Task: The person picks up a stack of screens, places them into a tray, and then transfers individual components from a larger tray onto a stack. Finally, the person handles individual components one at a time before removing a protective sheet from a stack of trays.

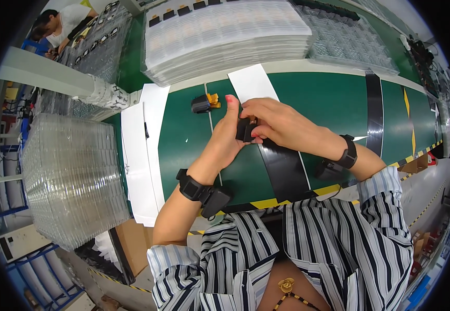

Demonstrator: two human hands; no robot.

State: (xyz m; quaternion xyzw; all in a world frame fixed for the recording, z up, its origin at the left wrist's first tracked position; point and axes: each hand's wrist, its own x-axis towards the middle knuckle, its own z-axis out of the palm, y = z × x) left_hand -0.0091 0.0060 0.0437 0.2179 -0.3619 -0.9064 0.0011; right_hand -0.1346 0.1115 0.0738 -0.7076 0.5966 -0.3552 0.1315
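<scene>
Over the middle of the green work surface, my left hand [227, 132] is closed on a small flat black part [245, 130], its thumb pointing up and away. My right hand [274, 120] meets it from the right, with fingers bent and pinching the same part. The fingers hide much of it, so its exact kind cannot be made out. Further left and a little beyond lies another small black part with an orange flexible ribbon [213, 100], touched by neither hand. Each of my wrists wears a black strap with a small box.
Stacked clear trays [74, 176] stand at the left beside white sheets [150, 155]. Behind the surface rises a tall tray stack [225, 46], with more clear trays [352, 44] to its right. A white post [48, 75] stands at left; a person [69, 26] works beyond it.
</scene>
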